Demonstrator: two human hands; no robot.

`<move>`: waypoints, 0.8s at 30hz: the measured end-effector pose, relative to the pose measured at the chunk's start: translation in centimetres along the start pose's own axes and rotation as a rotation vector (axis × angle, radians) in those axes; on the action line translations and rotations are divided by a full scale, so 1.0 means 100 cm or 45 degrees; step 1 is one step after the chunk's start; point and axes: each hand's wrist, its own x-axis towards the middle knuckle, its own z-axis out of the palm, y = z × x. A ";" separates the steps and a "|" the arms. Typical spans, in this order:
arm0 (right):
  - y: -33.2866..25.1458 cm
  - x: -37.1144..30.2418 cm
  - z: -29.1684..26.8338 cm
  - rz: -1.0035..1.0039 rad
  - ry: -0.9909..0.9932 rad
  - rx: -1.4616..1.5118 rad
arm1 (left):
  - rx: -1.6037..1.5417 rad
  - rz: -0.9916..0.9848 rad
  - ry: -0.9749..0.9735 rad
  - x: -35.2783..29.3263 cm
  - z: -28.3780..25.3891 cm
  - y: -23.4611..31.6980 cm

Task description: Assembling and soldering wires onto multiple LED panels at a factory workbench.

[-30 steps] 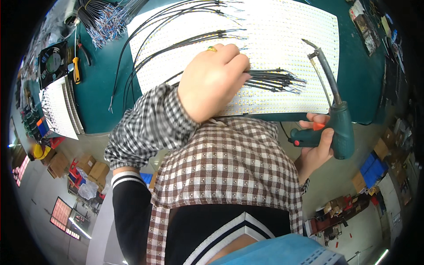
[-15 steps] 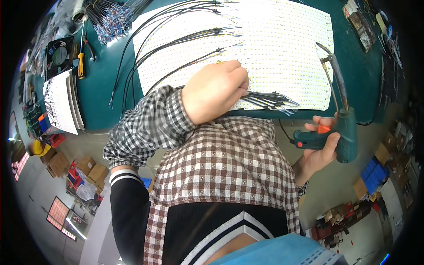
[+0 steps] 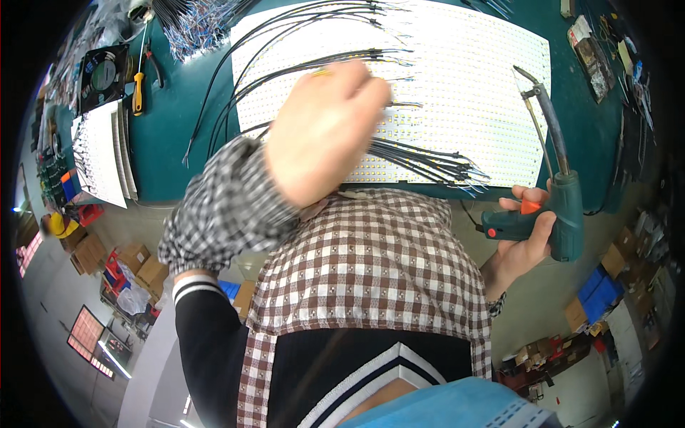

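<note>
My left hand [image 3: 325, 128], blurred by motion, hovers over the white board [image 3: 485, 71] with its back toward me. Its fingertips are hidden, so whether they grip anything is unclear. A short wire end [image 3: 407, 105] shows just right of its fingers. Below, a bundle of black cables [image 3: 421, 158] with bared, coloured wire ends lies across the board's near edge. More black cables [image 3: 314, 68] lie along the left part of the board. My right hand [image 3: 524, 246] is wrapped round a green soldering gun [image 3: 567, 221] with a red trigger; its long tip points up over the board's right edge.
A green table [image 3: 171, 153] lies under the board. At left are a screwdriver [image 3: 138, 93], pliers [image 3: 153, 65], a fan [image 3: 103, 77] and stacked white boards [image 3: 100, 153]. Many cables [image 3: 193, 28] are piled at the back left. A worn block [image 3: 592, 64] sits at right.
My left hand has moved up and left, away from the cable bundle. A wire end now shows beside its fingers. My right hand still holds the soldering gun. The whole view has shifted slightly.
</note>
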 end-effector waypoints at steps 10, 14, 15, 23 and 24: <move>0.013 0.000 0.005 0.115 -0.050 -0.080 | -0.065 0.074 -0.026 0.023 0.035 -0.022; 0.012 -0.001 0.004 0.129 -0.129 -0.060 | -0.227 -0.053 0.088 0.016 0.020 -0.009; 0.011 -0.001 0.004 0.156 -0.143 -0.064 | -0.231 -0.056 0.086 0.016 0.023 -0.009; 0.000 -0.009 0.008 0.237 -0.205 -0.144 | -0.338 -0.276 0.093 0.019 0.037 -0.014; -0.001 -0.010 0.007 0.273 -0.214 -0.154 | -0.390 -0.274 0.121 0.019 0.038 -0.014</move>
